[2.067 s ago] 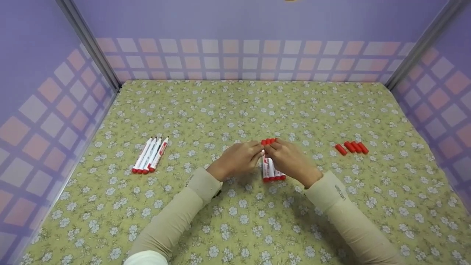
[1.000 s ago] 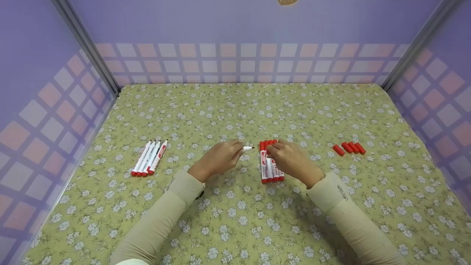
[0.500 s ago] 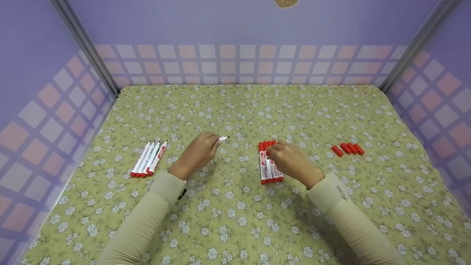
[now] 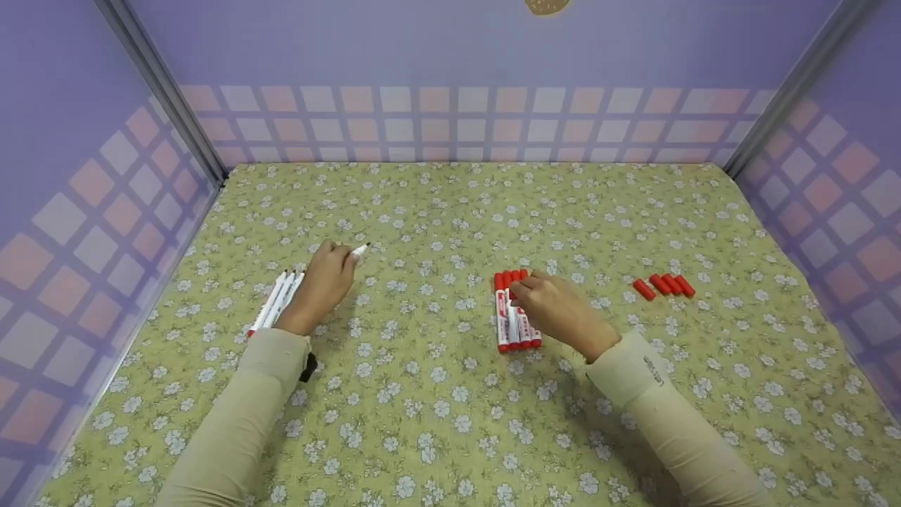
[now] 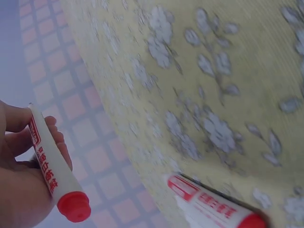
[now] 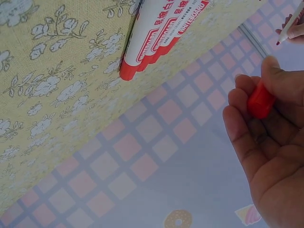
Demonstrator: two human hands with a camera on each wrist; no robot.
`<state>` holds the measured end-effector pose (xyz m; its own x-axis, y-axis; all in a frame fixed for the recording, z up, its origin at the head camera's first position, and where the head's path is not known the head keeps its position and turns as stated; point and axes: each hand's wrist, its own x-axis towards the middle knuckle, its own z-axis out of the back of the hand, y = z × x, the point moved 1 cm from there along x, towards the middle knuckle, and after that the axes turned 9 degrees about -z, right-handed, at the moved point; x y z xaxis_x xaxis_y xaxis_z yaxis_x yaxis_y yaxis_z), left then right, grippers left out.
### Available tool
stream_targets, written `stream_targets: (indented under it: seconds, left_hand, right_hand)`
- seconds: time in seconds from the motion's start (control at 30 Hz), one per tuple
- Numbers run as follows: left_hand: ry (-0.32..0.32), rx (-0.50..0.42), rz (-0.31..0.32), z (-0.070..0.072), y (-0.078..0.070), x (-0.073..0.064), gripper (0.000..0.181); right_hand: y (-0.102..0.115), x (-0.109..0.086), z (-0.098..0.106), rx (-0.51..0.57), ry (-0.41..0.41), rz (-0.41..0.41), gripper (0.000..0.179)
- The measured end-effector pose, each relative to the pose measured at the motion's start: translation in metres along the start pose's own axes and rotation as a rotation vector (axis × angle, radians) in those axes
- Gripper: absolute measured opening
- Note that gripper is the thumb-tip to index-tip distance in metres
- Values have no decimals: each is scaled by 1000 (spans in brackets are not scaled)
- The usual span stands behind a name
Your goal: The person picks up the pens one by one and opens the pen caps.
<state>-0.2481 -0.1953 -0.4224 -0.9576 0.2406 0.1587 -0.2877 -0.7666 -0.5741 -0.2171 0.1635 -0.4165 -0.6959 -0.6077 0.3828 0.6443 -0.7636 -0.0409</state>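
My left hand [image 4: 325, 285] pinches an uncapped whiteboard marker [image 5: 53, 166], its dark tip pointing away to the right in the head view. The hand is above a row of uncapped markers [image 4: 280, 299] at the left and partly hides them. In the left wrist view one of these markers [image 5: 213, 202] lies on the cloth below. My right hand [image 4: 562, 310] holds a red marker cap [image 6: 260, 100] between thumb and fingers. It is close beside a row of capped markers [image 4: 502, 317] at the middle and covers part of that row.
Several loose red caps [image 4: 660, 284] lie in a short row at the right. A flowered yellow-green cloth [image 4: 422, 394] covers the table. Purple walls with a checked band [image 4: 436, 123] enclose its back and sides.
My left hand has pulled the marker out of its cap and carried it left to the uncapped row. The right hand keeps the cap and stays by the capped row.
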Motion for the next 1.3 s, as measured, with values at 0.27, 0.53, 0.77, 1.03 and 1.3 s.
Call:
stream_targets:
  seconds: [0.27,0.53,0.77,1.03,1.3]
  left_hand:
    - [13,-49,113,20,34,-5,44]
    - [-23,-44,164,34,59,-12,43]
    - [-40,31,188,41,76,-19,39]
    - [-47,70,238,45,91,-28,23]
    - [30,38,338,48,97,-31,49]
  right_hand:
    - [-1,0,0,-4,2,10,4]
    - [-1,-1,-3,-28,-5,28,6]
    - [-1,-2,-6,-27,11,25,4]
    - [-1,-3,-7,-22,30,19,4]
    - [-1,-3,-8,-2,46,4,3]
